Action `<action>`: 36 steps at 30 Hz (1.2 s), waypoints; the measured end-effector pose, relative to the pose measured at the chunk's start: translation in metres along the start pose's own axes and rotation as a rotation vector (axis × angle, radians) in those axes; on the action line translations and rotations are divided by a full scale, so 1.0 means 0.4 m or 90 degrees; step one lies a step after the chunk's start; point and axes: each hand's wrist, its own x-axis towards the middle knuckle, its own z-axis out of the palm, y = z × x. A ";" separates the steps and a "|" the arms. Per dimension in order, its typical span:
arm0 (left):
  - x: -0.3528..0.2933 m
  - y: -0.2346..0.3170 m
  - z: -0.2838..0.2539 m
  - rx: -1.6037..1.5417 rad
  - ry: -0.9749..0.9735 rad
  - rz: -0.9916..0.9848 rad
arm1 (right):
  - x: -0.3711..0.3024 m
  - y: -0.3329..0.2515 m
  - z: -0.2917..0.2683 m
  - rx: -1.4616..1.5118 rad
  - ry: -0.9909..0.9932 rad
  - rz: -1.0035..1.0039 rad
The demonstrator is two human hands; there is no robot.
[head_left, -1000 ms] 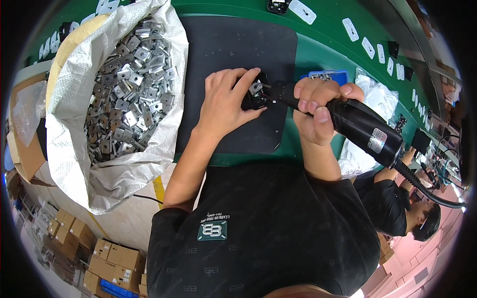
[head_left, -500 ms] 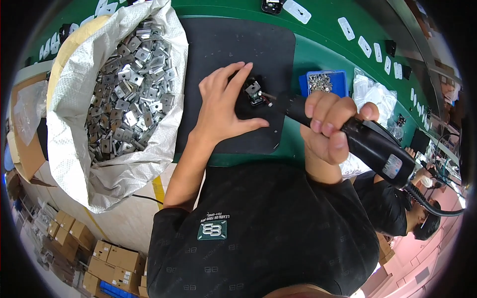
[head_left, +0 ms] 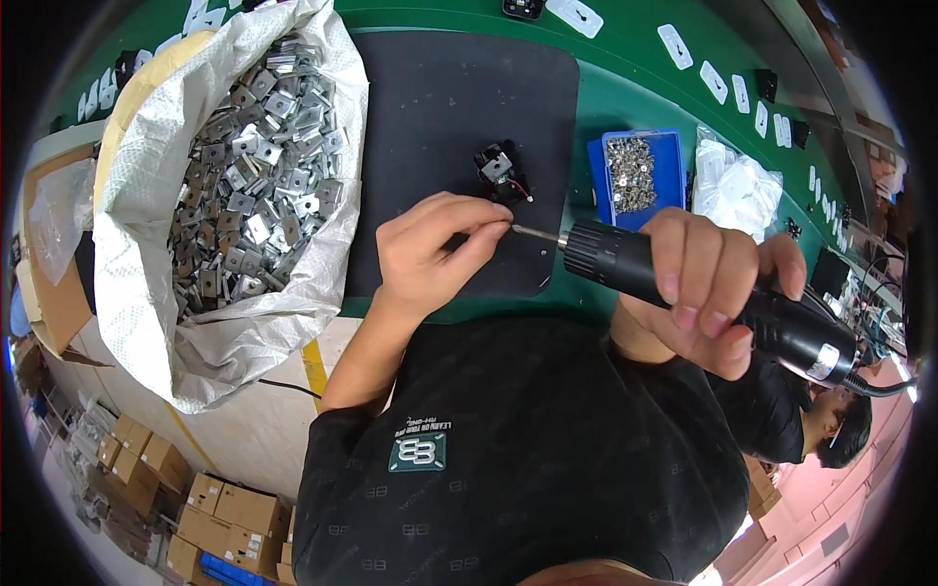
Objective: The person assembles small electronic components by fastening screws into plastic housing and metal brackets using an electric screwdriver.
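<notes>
A black electric screwdriver (head_left: 625, 262) with a cable is gripped in my right hand (head_left: 713, 283), its thin metal bit pointing left. At the tip of the bit, my left hand (head_left: 440, 244) pinches thumb and forefinger together; what is between them, if anything, is too small to make out. Just beyond my fingertips, a small black part with a silver metal plate (head_left: 498, 168) and a thin wire ending in a white connector lies on the black mat (head_left: 430, 107). The pinch and the bit are apart from that part.
To the left stands a white woven sack (head_left: 137, 264) full of square metal plates. A blue bin (head_left: 669, 166) of small screws and a clear plastic bag (head_left: 738, 190) are on the right. White plates (head_left: 674, 45) line the green surface behind. A co-worker (head_left: 772, 410) sits at right.
My left hand has drawn back from beside the black part and closed from spread fingers to a pinch. The screwdriver has moved away from the part, toward me and right.
</notes>
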 end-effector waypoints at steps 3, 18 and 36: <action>-0.035 0.030 0.016 -0.327 0.079 -0.252 | 0.007 0.000 0.004 0.046 0.012 -0.020; -0.085 0.028 0.082 -0.802 0.076 -0.308 | 0.003 0.005 0.013 0.068 0.032 -0.061; -0.090 -0.017 0.051 -0.599 0.034 -0.235 | 0.021 0.031 -0.047 0.058 -0.186 -0.003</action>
